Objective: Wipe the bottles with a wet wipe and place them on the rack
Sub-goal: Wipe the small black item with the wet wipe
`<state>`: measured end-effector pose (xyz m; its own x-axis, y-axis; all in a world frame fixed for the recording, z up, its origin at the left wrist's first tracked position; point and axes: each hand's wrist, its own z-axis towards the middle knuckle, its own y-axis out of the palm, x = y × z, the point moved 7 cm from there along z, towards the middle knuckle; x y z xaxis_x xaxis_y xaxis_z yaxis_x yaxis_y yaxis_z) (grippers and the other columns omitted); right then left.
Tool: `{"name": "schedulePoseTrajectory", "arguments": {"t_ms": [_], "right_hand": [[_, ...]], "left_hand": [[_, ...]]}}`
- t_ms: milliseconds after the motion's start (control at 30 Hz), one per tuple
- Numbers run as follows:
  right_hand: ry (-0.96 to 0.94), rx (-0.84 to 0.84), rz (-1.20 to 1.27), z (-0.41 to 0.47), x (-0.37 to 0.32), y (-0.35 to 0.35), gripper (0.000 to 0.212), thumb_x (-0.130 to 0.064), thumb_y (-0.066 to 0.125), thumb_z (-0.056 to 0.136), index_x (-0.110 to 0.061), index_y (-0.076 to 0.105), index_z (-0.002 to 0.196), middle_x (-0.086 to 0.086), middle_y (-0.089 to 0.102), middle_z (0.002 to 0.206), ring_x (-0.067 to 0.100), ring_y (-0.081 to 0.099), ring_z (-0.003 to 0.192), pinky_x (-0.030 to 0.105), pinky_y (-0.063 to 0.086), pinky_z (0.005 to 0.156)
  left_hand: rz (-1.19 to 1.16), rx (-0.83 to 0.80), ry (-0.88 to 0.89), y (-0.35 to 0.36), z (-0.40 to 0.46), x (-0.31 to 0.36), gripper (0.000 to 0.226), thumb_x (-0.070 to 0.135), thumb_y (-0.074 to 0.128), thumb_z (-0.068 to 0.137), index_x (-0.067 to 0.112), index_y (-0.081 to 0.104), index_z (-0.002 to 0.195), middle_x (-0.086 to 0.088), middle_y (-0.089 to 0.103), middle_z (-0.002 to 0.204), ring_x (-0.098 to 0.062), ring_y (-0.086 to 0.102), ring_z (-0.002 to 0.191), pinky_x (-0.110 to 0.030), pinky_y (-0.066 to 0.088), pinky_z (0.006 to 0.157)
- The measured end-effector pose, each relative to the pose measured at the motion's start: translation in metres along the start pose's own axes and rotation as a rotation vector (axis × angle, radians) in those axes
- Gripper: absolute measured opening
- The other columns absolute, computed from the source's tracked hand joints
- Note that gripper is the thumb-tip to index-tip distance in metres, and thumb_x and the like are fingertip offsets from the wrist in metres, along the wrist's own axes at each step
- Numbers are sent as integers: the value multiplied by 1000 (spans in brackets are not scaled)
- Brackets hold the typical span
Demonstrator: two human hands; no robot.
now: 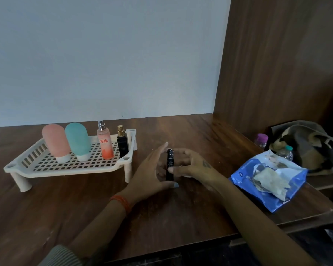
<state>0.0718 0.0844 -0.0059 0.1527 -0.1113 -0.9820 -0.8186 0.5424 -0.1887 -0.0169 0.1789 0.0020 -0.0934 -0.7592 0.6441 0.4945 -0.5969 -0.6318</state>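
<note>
The slim black bottle [169,164] stands on the table [181,217] between our hands; right hand [192,166] pinches it mid-body, left hand [152,169] open alongside. Light, rigid, likely slick; we'd grip mid-barrel.

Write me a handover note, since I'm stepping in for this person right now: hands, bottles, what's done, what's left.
Left hand: open, fingers straight, beside the black tube.
Right hand: holds the black tube upright on the table; something white shows under the hand, maybe a wipe, cannot tell.
Rack: holds four bottles upright: pink bottle, teal bottle, spray bottle, small black bottle.
Wipe pack: open, right of the hands.
Done: four bottles racked.
Left: finish wiping the tube if needed and set it on the rack.
</note>
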Motion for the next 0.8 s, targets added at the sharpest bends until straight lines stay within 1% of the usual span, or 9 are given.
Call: {"name": "schedulePoseTrajectory", "arguments": {"t_ms": [67,167,267,300,367,500,600,700,800], "right_hand": [[-97,184,-110,-4,-10,-15,52,-21,76,74,-26,52,120,-4,68,101,9,65,92,27,53,81],[-260,437,-480,-17,-24,-34,39,-28,73,76,-26,60,113,-13,64,97,4,62,87,24,51,81],[-174,352,-830,-15,-13,-27,8,-30,66,77,-22,66,79,-10,59,78,10,57,76,17,44,63],[-148,307,-903,-12,-7,-25,9,-28,64,79,-20,67,77,-7,60,78,13,57,76,18,43,61],[-113,245,-1011,-7,1,-25,14,-24,60,85,-23,69,96,-5,61,90,12,56,85,21,44,68],[-159,381,-892,-6,-7,-33,17,-19,60,88,-23,68,102,-5,66,95,5,56,78,8,36,59],[-551,575,-744,-17,-44,-26,18,-16,59,86,-23,71,97,-6,70,88,8,64,76,14,47,66],[-821,487,-758,-23,-64,-2,23,-19,51,84,-17,73,92,-2,70,91,9,63,83,22,50,78],[-759,278,-868,-16,-52,22,28,-7,53,83,-16,70,104,6,65,102,19,59,94,25,45,81]], "left_hand": [[46,20,-2,-2,0,1,106,35,86,61,28,21,145,8,32,147,3,28,127,1,21,95],[99,27,-24,-4,1,1,104,38,83,64,22,21,146,5,29,149,0,26,127,-15,24,103],[128,30,-47,-4,3,-1,104,40,83,63,22,23,145,3,31,147,-12,37,127,-29,37,105],[134,32,-52,-4,2,-2,103,40,84,62,23,24,144,4,32,145,-13,39,125,-30,39,103],[133,36,-55,-4,2,-3,101,40,85,61,24,27,142,5,33,142,-10,39,123,-28,41,100],[92,53,-45,-5,1,-3,98,36,86,61,23,29,140,4,36,141,-6,35,123,-29,36,105],[51,61,-56,-6,2,-5,100,34,87,59,22,30,140,4,39,141,-5,35,126,-25,33,105],[-25,52,-78,-5,1,-5,95,29,90,54,31,36,132,5,55,126,-11,55,112,-32,49,95],[-30,64,-39,-6,1,-2,84,25,90,53,37,40,120,8,57,115,-9,58,105,-29,50,89]]}}
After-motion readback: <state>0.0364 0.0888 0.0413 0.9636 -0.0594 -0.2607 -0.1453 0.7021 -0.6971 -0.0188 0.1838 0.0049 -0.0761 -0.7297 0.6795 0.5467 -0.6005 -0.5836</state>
